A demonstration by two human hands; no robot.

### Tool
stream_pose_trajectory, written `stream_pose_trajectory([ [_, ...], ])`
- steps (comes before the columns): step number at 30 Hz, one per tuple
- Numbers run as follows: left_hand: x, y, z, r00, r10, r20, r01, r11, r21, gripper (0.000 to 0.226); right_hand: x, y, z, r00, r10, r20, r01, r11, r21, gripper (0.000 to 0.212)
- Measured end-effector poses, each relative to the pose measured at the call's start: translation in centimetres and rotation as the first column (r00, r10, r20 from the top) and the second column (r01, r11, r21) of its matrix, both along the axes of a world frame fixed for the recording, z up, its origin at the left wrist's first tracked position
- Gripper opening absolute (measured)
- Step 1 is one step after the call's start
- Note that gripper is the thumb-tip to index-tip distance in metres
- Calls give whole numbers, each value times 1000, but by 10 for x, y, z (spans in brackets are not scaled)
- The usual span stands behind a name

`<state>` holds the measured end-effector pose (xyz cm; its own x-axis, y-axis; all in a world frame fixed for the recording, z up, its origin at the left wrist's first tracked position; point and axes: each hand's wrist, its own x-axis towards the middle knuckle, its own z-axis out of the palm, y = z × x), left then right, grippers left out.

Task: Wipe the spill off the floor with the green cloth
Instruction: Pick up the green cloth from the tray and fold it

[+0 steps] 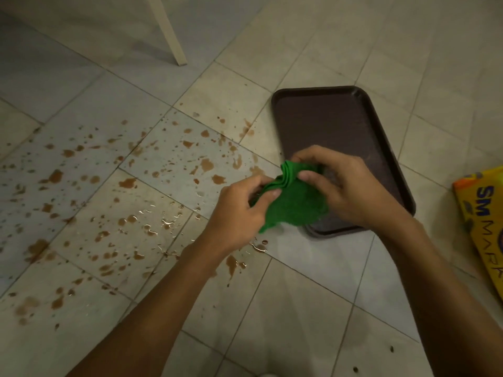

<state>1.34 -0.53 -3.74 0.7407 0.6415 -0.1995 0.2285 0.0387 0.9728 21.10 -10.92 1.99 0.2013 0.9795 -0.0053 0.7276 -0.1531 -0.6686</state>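
Observation:
A green cloth (pixel 292 202), bunched in folds, hangs in the air between both hands above the near left corner of the tray. My left hand (pixel 239 210) pinches its left edge with thumb and fingers. My right hand (pixel 337 183) grips its upper right part, fingers curled over the folds. The spill (pixel 130 183) is a wide scatter of brown drops and small puddles on the pale floor tiles, to the left of and below the hands, with some clear wet patches near the middle.
A dark brown tray (pixel 340 126) lies on the floor under the right hand. A yellow printed bag (pixel 484 219) sits at the right edge. A pale furniture leg (pixel 170 34) stands at the top.

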Motion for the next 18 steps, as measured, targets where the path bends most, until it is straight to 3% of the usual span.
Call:
stream_pose_trajectory([
  [3,-23,-1,1,998,50,-27,-51,998,-32,12,-20,5,-16,991,-19,-130,19,1000,-3,19],
  [6,-42,-6,-8,992,72,-100,-80,994,-76,13,-44,7,-38,989,-56,-137,56,998,-4,20],
  [10,-55,-21,-33,970,3,-243,-25,996,-89,13,-64,6,-65,997,-28,68,35,994,-106,25],
  [14,-55,-34,-50,908,-40,-416,98,988,121,11,-76,9,-80,961,32,274,29,976,-217,26],
  [18,-54,-40,-58,892,8,-451,118,961,251,9,-85,9,-100,923,21,383,56,981,-188,19],
])
